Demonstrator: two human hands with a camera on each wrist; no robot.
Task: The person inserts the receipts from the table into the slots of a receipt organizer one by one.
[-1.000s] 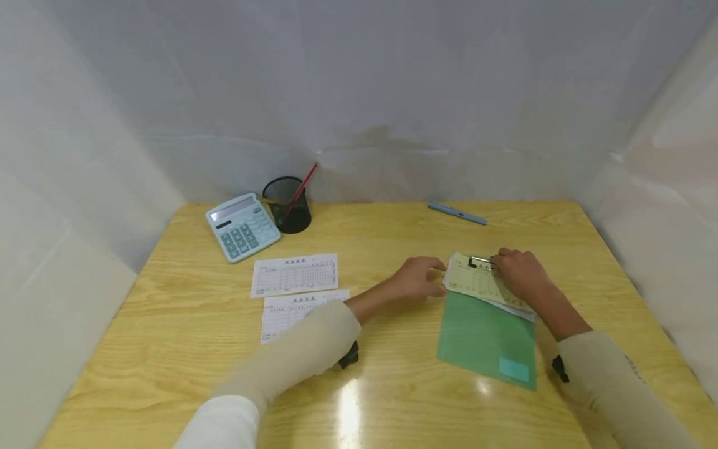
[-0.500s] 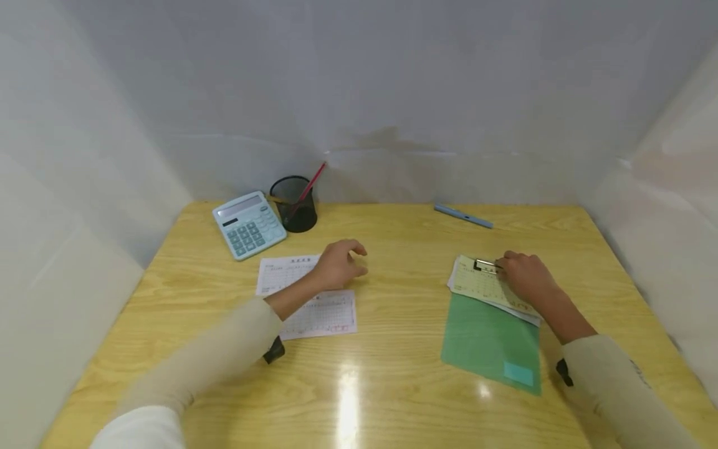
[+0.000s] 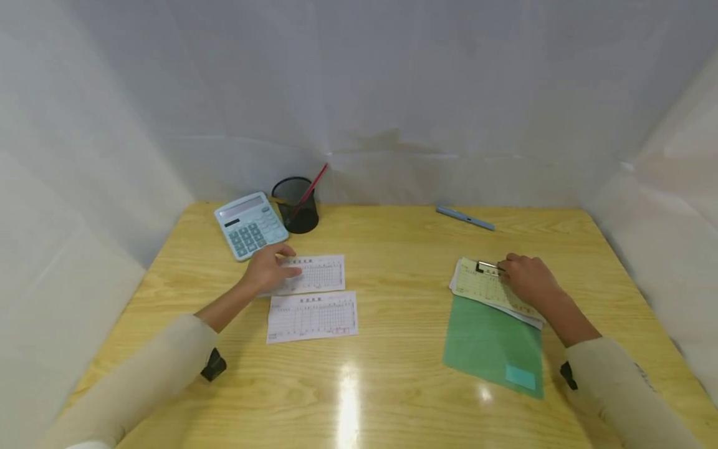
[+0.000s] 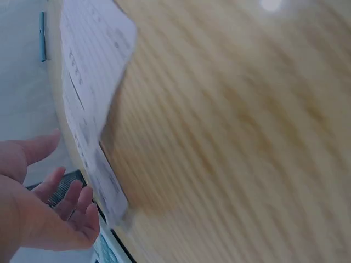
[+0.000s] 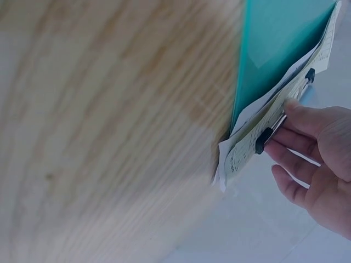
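Note:
My left hand (image 3: 266,269) hovers over the left end of the upper white printed form (image 3: 320,273), thumb and fingers apart with nothing between them in the left wrist view. A second white form (image 3: 312,317) lies just below it. On the right, my right hand (image 3: 526,279) pinches the metal clip (image 5: 285,116) of a green clipboard (image 3: 488,340) between thumb and fingers. Yellow slips (image 3: 477,284) with white paper underneath lie at the clip end. Part of these papers is hidden behind the right hand.
A light blue calculator (image 3: 249,227) sits at the back left, beside a black mesh pen cup (image 3: 303,218) holding a red pencil (image 3: 314,186). A blue pen (image 3: 465,218) lies near the table's back edge. Pale sheeting (image 3: 370,93) surrounds the wooden table (image 3: 392,386).
My left hand has moved left, away from the clipboard, across to the left end of the white forms. My right hand stays at the clip.

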